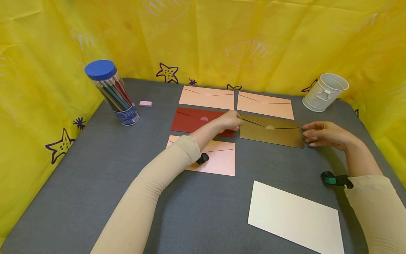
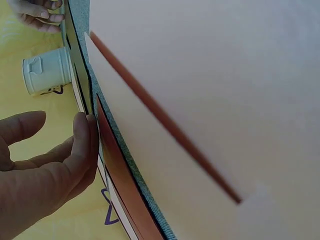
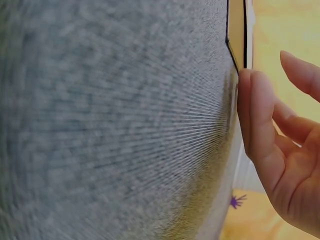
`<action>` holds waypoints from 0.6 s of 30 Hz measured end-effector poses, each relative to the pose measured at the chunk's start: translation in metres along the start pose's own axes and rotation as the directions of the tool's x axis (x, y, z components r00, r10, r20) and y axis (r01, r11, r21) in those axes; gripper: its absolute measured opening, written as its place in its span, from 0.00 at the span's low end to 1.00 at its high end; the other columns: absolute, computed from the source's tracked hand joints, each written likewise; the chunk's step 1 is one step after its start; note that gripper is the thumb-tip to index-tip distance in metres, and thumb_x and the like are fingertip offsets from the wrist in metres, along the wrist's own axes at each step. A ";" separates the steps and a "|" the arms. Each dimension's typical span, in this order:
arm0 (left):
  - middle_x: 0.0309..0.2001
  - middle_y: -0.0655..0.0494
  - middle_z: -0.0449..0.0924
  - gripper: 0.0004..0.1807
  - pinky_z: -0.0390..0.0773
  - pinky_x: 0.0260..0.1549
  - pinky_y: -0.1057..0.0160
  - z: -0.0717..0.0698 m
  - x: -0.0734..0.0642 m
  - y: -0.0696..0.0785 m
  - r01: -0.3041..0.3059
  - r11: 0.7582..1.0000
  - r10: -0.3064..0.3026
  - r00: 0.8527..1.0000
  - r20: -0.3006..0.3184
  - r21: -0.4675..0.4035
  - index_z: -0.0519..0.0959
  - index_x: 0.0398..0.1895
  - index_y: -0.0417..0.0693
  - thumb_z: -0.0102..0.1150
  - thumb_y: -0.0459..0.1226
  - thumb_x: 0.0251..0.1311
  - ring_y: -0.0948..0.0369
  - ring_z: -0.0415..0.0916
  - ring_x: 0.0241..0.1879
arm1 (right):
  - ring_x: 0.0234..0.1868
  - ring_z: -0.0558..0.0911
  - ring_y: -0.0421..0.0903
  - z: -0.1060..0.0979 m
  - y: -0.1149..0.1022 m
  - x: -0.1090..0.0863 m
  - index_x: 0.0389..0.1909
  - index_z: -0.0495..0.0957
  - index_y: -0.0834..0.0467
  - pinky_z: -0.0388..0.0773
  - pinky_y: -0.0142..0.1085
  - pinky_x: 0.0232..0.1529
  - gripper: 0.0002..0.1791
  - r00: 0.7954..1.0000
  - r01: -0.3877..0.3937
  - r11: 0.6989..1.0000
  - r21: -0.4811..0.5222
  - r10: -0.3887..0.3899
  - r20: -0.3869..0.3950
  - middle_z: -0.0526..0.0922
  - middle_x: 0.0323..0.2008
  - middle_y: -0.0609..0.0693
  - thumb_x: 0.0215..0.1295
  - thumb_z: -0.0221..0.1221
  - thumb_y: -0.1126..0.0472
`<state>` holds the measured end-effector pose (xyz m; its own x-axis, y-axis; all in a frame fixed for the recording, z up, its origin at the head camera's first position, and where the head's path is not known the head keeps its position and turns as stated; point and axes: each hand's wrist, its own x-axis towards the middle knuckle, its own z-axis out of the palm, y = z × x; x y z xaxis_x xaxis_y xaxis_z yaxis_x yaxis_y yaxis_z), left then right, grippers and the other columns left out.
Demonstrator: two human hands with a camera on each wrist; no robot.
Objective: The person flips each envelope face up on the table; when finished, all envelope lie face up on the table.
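A gold envelope [image 1: 269, 137] lies flat between my two hands, its flap side up with a round pale seal. My left hand [image 1: 229, 121] is over the right end of a red envelope [image 1: 190, 120], fingertips right at the gold envelope's left edge. In the left wrist view the thumb of my left hand [image 2: 55, 160] stands apart from the fingers, with nothing between them. My right hand [image 1: 330, 134] has its fingertips at the gold envelope's right edge. The right wrist view has the fingers of that hand [image 3: 280, 145] extended, the thumb held away.
Pink envelopes lie behind [image 1: 207, 100], back right [image 1: 264, 107] and in front [image 1: 219, 164], partly under my left forearm. A white rectangular sheet [image 1: 295, 218] is front right. A tub of pencils [image 1: 117, 95], a pink eraser [image 1: 146, 103] and a white metal bucket [image 1: 323, 93] stand farther back.
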<state>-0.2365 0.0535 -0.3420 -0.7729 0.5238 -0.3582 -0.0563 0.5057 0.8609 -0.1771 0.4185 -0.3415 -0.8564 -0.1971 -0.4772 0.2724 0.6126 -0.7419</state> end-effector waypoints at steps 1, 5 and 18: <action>0.67 0.39 0.69 0.26 0.81 0.46 0.70 0.000 0.000 0.000 -0.007 1.000 0.007 1.000 -0.002 0.023 0.63 0.70 0.30 0.47 0.33 0.71 0.63 0.71 0.32 | 0.42 0.83 0.35 0.000 -0.001 -0.001 0.68 0.58 0.66 0.85 0.31 0.44 0.27 1.000 0.013 1.000 -0.016 -0.013 -0.004 0.79 0.42 0.31 0.75 0.51 0.57; 0.60 0.41 0.74 0.23 0.70 0.33 0.74 0.003 -0.002 0.003 -0.059 0.990 0.062 0.998 -0.015 0.131 0.69 0.65 0.31 0.49 0.34 0.69 0.63 0.68 0.30 | 0.43 0.83 0.35 0.001 -0.007 -0.006 0.67 0.57 0.66 0.84 0.31 0.44 0.27 0.999 0.051 0.998 -0.046 -0.052 -0.010 0.79 0.43 0.30 0.75 0.51 0.57; 0.52 0.49 0.82 0.21 0.73 0.46 0.72 0.035 -0.019 0.018 -0.306 0.896 0.260 0.949 0.177 0.322 0.78 0.58 0.41 0.60 0.35 0.61 0.60 0.75 0.50 | 0.43 0.83 0.40 0.032 -0.040 -0.027 0.64 0.65 0.67 0.84 0.34 0.43 0.25 0.978 0.188 0.961 -0.205 -0.165 0.125 0.82 0.46 0.50 0.71 0.57 0.61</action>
<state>-0.2012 0.0768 -0.3326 -0.6361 0.7503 -0.1798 0.3894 0.5134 0.7648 -0.1512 0.3752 -0.3144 -0.8282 -0.3894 -0.4030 0.0107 0.7081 -0.7061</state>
